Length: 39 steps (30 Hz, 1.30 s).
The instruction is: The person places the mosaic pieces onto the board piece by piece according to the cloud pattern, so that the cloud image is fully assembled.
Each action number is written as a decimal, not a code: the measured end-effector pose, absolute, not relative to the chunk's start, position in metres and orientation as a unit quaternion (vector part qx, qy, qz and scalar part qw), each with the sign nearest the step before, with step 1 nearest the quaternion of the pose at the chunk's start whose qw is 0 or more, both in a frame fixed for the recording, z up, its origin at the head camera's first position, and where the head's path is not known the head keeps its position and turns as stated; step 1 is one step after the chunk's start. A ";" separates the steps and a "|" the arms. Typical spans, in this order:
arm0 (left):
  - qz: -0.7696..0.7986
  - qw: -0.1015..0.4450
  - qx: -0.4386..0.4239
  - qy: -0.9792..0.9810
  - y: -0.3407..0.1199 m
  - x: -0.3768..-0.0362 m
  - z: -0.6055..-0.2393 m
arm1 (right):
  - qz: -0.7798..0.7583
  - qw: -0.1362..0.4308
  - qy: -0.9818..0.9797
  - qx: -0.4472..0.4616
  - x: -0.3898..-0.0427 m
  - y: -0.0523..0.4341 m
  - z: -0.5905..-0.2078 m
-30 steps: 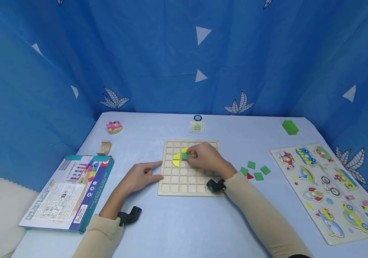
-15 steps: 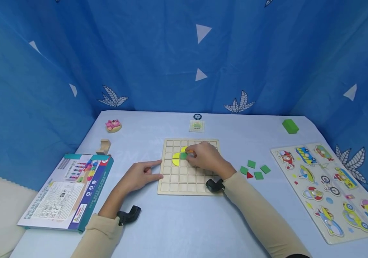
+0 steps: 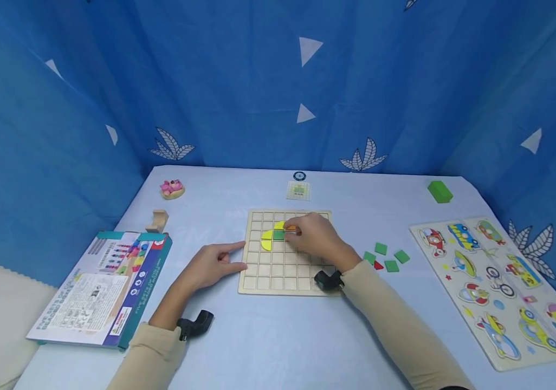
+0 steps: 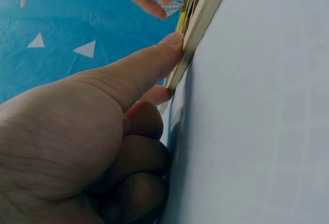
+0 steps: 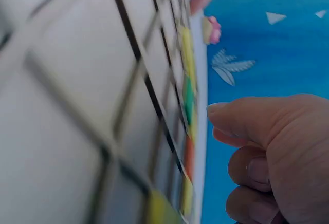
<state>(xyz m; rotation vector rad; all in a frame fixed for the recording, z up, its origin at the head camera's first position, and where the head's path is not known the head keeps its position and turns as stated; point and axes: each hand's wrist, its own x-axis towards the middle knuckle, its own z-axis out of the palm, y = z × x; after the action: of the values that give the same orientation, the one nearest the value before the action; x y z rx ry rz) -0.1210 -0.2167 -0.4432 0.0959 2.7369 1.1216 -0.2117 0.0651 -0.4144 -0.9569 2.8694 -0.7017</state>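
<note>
We note one small change over the last second: the flat green square tile point(image 3: 278, 234), which stood slightly proud between the right fingers, now lies flat in its cell on the square pale wooden grid board point(image 3: 264, 284), and the right hand point(image 3: 318, 236) has eased just clear of it. We judge that this placement is done, or wants at most a light press. The tile sits right beside the curved yellow pieces point(image 3: 266, 245); an orange piece point(image 3: 291, 228) shows partly beneath the right hand. Right fingers: thumb and index bent with a narrow gap, the others curled in; the right wrist view shows them above the board with nothing held. Left hand point(image 3: 209, 266): thumb and index extended and spread wide, both tips touching the board's left edge, the remaining fingers folded; we read this as steadying, not gripping. Off the board's right side, four more loose green square tiles point(image 3: 392, 266) and a small red triangle point(image 3: 377, 265) lie on the white-covered tabletop point(image 3: 278, 341), untouched, so we take the work as unfinished. Beyond the board's far edge lies a small printed grid card point(image 3: 299, 190).
</note>
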 end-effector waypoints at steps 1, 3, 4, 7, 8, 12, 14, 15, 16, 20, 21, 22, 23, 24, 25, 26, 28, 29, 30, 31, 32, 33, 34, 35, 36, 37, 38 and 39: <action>0.377 0.089 0.033 0.921 -0.217 -0.122 -0.443 | -0.227 0.017 0.926 -0.299 -0.212 0.071 -0.411; 0.377 0.085 0.034 0.922 -0.217 -0.122 -0.441 | -0.235 0.017 0.929 -0.286 -0.210 0.089 -0.405; 0.377 0.084 0.035 0.922 -0.217 -0.123 -0.441 | -0.237 0.015 0.931 -0.277 -0.208 0.099 -0.401; 0.378 0.085 0.034 0.921 -0.217 -0.123 -0.440 | -0.238 0.009 0.937 -0.256 -0.203 0.138 -0.397; 0.378 0.086 0.033 0.921 -0.217 -0.123 -0.439 | -0.239 0.008 0.938 -0.250 -0.200 0.152 -0.396; 0.375 0.088 0.028 0.922 -0.217 -0.123 -0.439 | -0.222 0.027 0.952 -0.210 -0.187 0.206 -0.398; 0.375 0.091 0.023 0.922 -0.217 -0.122 -0.439 | -0.212 0.041 0.958 -0.188 -0.181 0.228 -0.401; 0.375 0.092 0.021 0.922 -0.217 -0.122 -0.439 | -0.207 0.046 0.961 -0.178 -0.178 0.237 -0.403; 0.376 0.094 0.019 0.922 -0.217 -0.122 -0.440 | -0.205 0.051 0.963 -0.167 -0.175 0.244 -0.405; 0.377 0.094 0.015 0.921 -0.217 -0.120 -0.441 | -0.201 0.051 0.967 -0.151 -0.171 0.258 -0.413; 0.377 0.094 0.015 0.921 -0.217 -0.120 -0.441 | -0.201 0.051 0.967 -0.152 -0.171 0.259 -0.414; 0.378 0.093 0.016 0.921 -0.217 -0.120 -0.441 | -0.198 0.051 0.967 -0.153 -0.172 0.258 -0.416; 0.379 0.093 0.016 0.920 -0.217 -0.120 -0.442 | -0.194 0.051 0.967 -0.155 -0.173 0.257 -0.417; 0.380 0.094 0.017 0.920 -0.217 -0.120 -0.442 | -0.188 0.051 0.968 -0.156 -0.175 0.256 -0.417; 0.380 0.094 0.019 0.920 -0.217 -0.120 -0.442 | -0.182 0.052 0.969 -0.156 -0.177 0.254 -0.417; 0.380 0.095 0.020 0.920 -0.217 -0.120 -0.443 | -0.177 0.052 0.970 -0.156 -0.178 0.252 -0.416; 0.380 0.095 0.021 0.920 -0.217 -0.120 -0.443 | -0.172 0.047 0.971 -0.156 -0.183 0.246 -0.414; 0.378 0.094 0.021 0.921 -0.217 -0.120 -0.442 | -0.175 0.041 0.971 -0.158 -0.185 0.240 -0.413; 0.376 0.092 0.021 0.922 -0.218 -0.120 -0.442 | -0.178 0.034 0.970 -0.161 -0.187 0.232 -0.411; 0.375 0.090 0.020 0.923 -0.218 -0.120 -0.442 | -0.183 0.027 0.968 -0.168 -0.189 0.223 -0.410; 0.374 0.089 0.019 0.923 -0.218 -0.120 -0.442 | -0.190 0.020 0.965 -0.179 -0.191 0.212 -0.408; 0.374 0.088 0.019 0.923 -0.219 -0.120 -0.442 | -0.195 0.016 0.962 -0.191 -0.194 0.200 -0.408; 0.375 0.088 0.020 0.923 -0.219 -0.120 -0.442 | -0.201 0.016 0.958 -0.204 -0.195 0.187 -0.407; 0.376 0.088 0.021 0.922 -0.218 -0.121 -0.443 | -0.205 0.017 0.954 -0.218 -0.197 0.174 -0.407; 0.376 0.089 0.021 0.922 -0.218 -0.121 -0.443 | -0.208 0.021 0.950 -0.231 -0.199 0.162 -0.408; 0.377 0.091 0.021 0.922 -0.217 -0.121 -0.443 | -0.212 0.027 0.946 -0.245 -0.200 0.150 -0.409; 0.376 0.092 0.022 0.922 -0.217 -0.121 -0.443 | -0.217 0.034 0.942 -0.256 -0.202 0.139 -0.410; 0.376 0.093 0.023 0.922 -0.216 -0.121 -0.444 | -0.219 0.039 0.938 -0.264 -0.203 0.130 -0.412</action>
<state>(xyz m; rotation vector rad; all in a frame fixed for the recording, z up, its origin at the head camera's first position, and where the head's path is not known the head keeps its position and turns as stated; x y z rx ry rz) -0.1209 -0.2161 -0.4436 0.0684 2.7370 1.1152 -0.2032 0.1298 -0.4117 -0.8106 2.8765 -0.6722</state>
